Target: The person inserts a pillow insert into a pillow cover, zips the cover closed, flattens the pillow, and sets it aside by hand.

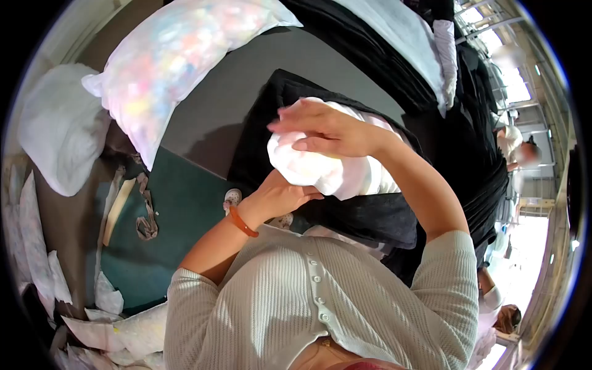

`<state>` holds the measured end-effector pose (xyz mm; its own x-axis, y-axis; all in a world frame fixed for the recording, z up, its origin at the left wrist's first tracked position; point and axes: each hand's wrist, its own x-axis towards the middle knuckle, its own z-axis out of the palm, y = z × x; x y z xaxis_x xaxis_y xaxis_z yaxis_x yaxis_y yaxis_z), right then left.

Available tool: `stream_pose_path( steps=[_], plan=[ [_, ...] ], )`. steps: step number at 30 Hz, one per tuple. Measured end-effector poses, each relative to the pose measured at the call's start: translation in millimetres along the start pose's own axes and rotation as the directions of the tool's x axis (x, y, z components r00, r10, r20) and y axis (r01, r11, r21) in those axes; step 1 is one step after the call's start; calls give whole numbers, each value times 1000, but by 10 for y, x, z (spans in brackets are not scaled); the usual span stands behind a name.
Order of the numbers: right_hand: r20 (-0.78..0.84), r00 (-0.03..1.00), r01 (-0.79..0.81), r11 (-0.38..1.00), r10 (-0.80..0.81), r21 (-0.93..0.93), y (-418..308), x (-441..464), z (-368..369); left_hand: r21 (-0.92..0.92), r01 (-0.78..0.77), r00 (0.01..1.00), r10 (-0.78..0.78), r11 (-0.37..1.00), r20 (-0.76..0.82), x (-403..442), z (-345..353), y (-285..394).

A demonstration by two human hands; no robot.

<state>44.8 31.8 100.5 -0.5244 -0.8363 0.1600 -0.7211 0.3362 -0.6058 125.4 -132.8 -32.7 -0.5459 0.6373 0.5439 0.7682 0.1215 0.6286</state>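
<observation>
In the head view a bunched white bundle [333,176] lies over black fabric [376,219] in front of my body. My right hand [330,129] rests on top of the bundle, its fingers stretched toward the left and slightly blurred. Below the bundle's near left side is my left hand [285,194], its fingertips partly hidden at the lower edge of the white material. Whether those fingers grip the material cannot be made out.
A large plastic bag with pastel contents [169,61] lies at the upper left, beside a white bag [65,129]. Black fabric layers [370,49] are stacked at the back. Straps [145,209] hang at the left. Other people [509,145] are at the far right.
</observation>
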Motion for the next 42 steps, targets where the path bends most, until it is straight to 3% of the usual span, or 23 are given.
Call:
stream_pose_path(
  steps=[1,3,5,6,7,9,11,13,14,15,17,18,19,21,23,27,32,36,39,42],
  plan=[
    [135,991,-18,999,23,-37,114,27,64,-4,46,999,-46,999,15,-50,21,-76],
    [226,946,-214,971,234,-111,151,9,53,-2,107,994,-107,994,8,-140,2,-290],
    [331,916,-163,965,226,-207,101,-28,37,263,52,998,-38,963,-57,-263,-47,-484],
    [360,910,-120,962,206,-247,83,-56,52,246,65,997,-70,967,14,-285,-92,-488],
    [374,885,-188,947,278,-259,84,-109,100,244,66,998,-69,968,5,-209,-208,-422],
    [419,823,-209,891,383,-404,92,-142,237,35,-29,999,30,999,-13,-130,-367,-218],
    [480,754,-150,829,449,-540,-11,-50,386,3,-152,982,151,988,-111,-137,-359,-197],
    [337,875,-88,799,347,-595,38,-162,601,3,-151,981,150,989,-125,-186,-360,-209],
    [295,882,-91,749,366,-656,62,-208,701,-11,-150,981,147,989,-125,-184,-361,-204],
    [415,737,-157,732,533,-663,-14,-76,719,14,-187,969,186,982,-161,-120,-446,-157],
    [422,721,-102,687,549,-720,11,-72,1018,25,-208,958,209,978,-195,-1,-430,-116],
    [189,727,-505,700,660,-505,89,-208,1214,5,-238,919,227,971,-321,153,-355,-117],
    [-56,684,-729,676,728,-109,105,-242,1351,-13,-270,867,237,963,-438,232,-312,-132],
    [85,853,-513,857,516,-49,241,-240,1190,26,-253,896,244,967,-372,276,-342,-245],
    [200,946,-273,960,257,61,281,-195,982,72,-321,868,323,944,-378,283,-369,-296],
    [380,923,-9,985,-57,169,466,-319,920,41,-355,892,351,934,-285,266,-484,-304],
    [384,922,-105,986,47,132,465,-320,1078,7,-460,849,442,888,-288,536,-405,-114],
    [358,925,-177,977,125,117,534,-273,1102,78,-410,867,415,909,-274,491,-284,-308],
    [337,928,-206,973,161,100,584,-217,1088,87,-301,908,313,950,-279,483,-313,-372],
    [299,934,-230,970,196,83,660,-146,1045,275,-227,913,302,934,-274,588,-402,-511]
  ],
)
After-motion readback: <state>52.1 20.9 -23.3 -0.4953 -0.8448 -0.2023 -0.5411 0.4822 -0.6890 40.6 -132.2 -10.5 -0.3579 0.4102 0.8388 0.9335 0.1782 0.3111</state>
